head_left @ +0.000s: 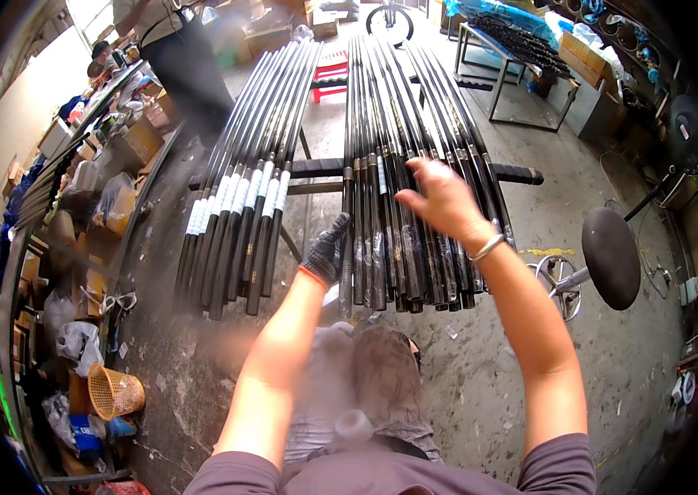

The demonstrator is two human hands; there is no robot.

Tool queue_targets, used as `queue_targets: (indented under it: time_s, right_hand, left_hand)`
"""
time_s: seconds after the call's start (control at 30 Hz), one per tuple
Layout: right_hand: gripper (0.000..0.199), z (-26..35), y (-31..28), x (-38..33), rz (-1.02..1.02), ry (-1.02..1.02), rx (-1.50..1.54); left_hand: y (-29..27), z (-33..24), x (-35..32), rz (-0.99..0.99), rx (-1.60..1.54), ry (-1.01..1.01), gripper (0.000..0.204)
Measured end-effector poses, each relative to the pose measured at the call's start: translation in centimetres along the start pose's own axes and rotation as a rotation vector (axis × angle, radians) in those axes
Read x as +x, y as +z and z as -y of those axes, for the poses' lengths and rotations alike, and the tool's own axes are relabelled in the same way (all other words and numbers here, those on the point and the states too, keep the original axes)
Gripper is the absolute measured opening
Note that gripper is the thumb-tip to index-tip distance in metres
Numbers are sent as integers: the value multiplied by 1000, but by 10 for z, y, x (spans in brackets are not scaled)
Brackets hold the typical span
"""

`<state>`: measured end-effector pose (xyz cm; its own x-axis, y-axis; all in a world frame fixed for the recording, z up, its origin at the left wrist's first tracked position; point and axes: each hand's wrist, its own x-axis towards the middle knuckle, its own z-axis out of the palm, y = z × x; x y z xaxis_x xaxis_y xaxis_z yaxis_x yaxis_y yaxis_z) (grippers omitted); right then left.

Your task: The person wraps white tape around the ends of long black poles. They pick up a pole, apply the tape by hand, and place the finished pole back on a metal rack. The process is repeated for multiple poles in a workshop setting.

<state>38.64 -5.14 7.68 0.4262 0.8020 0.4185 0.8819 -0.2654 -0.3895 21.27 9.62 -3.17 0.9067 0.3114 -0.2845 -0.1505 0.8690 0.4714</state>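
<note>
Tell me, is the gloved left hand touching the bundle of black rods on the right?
Touching. The head view shows the gloved left hand with its fingers resting against the near left edge of the black rod bundle.

The left hand point(326, 252) wears a dark grey glove with an orange-red cuff, while the right hand point(440, 200) is bare with a silver bangle point(487, 247) at the wrist. The right bundle of rods point(402, 165) is glossy black with thin pale bands and clear wrap near the ends, and the left bundle of rods point(246, 190) is black with white wrapped sections. A round stool point(610, 257) is dark brown, a small basket point(114, 391) is orange, a low stool point(331, 69) is red, and the floor point(481, 363) is mottled grey.
</note>
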Motion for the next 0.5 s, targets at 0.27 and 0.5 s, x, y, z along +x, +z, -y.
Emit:
queue_targets:
  time_s: [0.27,0.5]
  right_hand:
    - [82,38,52,10,151,281,147]
    - [76,55,74,13,-86,438,497]
  left_hand:
    - [58,-22,-21,58,491,199,24]
    - [73,-21,-24,64,320,228,19]
